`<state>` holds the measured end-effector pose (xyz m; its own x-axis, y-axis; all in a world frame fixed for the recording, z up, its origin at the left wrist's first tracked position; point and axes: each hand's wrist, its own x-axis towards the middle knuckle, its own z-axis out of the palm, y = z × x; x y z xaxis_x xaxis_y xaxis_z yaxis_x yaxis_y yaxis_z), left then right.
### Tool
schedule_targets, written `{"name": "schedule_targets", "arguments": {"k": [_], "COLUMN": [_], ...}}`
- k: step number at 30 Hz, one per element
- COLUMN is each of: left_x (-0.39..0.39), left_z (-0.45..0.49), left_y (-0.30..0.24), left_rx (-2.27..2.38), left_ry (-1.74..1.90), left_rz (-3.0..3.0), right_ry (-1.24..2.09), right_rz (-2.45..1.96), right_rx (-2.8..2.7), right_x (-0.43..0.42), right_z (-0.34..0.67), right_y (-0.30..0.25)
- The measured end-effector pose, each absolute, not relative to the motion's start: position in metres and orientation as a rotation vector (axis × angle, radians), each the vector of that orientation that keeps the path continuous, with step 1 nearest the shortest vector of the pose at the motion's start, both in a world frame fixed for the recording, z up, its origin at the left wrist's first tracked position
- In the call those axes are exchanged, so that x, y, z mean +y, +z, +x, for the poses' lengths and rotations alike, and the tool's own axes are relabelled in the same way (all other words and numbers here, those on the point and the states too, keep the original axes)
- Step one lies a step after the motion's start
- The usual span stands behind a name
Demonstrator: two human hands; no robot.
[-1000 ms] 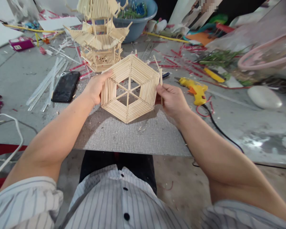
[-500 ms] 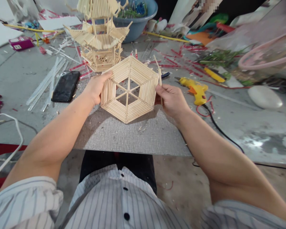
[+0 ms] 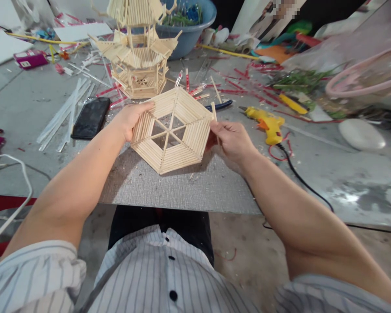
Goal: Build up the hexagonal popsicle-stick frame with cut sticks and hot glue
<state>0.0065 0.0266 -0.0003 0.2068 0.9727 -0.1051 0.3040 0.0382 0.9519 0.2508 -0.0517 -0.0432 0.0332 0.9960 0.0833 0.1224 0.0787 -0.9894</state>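
Note:
A hexagonal panel (image 3: 195, 137) of thin wooden sticks, with spokes crossing its open centre, is tilted above the table's front part. My left hand (image 3: 132, 118) is closed on its left edge, thumb on top and the other fingers hidden beneath. At the panel's right corner, my right hand (image 3: 230, 137) pinches a short wooden stick (image 3: 214, 111) that points upward. Whether these fingers also grip the panel I cannot tell. Behind the panel stands a pagoda model (image 3: 141, 56) of similar sticks, its top cut off by the view.
A yellow glue gun (image 3: 267, 124) with a black cord lies right of my right hand. A black phone (image 3: 91, 118) and clear glue sticks (image 3: 63, 114) lie to the left. Farther back are a blue basin (image 3: 187, 41), red-and-clear scraps (image 3: 237, 82) and a yellow-handled cutter (image 3: 293, 103).
The panel has turned and shifted slightly left and toward me, carried by my left hand. My right hand has moved a little left with the stick.

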Motion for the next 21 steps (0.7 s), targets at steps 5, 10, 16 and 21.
{"name": "schedule_targets", "arguments": {"k": [5, 10, 16, 21], "left_x": [0.0245, 0.0269, 0.0274, 0.0219], "left_z": [0.0065, 0.0050, 0.0037, 0.0051], "left_y": [0.0019, 0.0007, -0.0026, 0.0003], "left_rx": [1.278, 1.265, 1.198, 1.207], "left_ry": [0.808, 0.738, 0.635, 0.507], "left_rz": [1.343, 1.421, 1.513, 1.611], "right_ry": [1.038, 0.951, 0.909, 0.919], "right_rz": [-1.257, -1.305, -1.344, -1.346], "right_rx": [-1.320, -1.343, -1.308, -1.401], "right_x": [-0.0515, -0.0524, -0.0483, -0.0471], "right_z": [0.2506, 0.2518, 0.2554, 0.2570], "right_y": [-0.0453, -0.0420, -0.0429, -0.0428]}}
